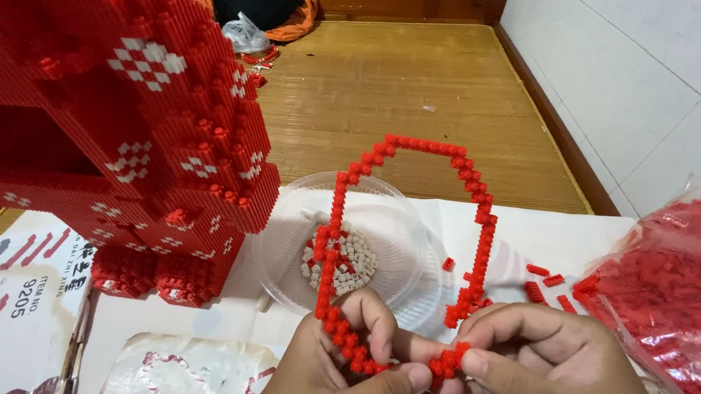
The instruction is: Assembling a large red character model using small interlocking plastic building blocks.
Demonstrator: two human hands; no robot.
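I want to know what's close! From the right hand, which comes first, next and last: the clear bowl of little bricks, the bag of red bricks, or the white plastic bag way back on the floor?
1. Bag of red bricks, just right of the right hand.
2. Clear bowl, up and left on the table.
3. White plastic bag, far back on the wooden floor.

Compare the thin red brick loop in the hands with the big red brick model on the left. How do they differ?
The red brick loop is a thin, open chain one brick wide; the big red brick model is a solid, bulky block. The loop is all red; the model carries white checkered patches. The loop is held up by the left hand and right hand; the model stands on the table, untouched. Both are built of small red bricks.
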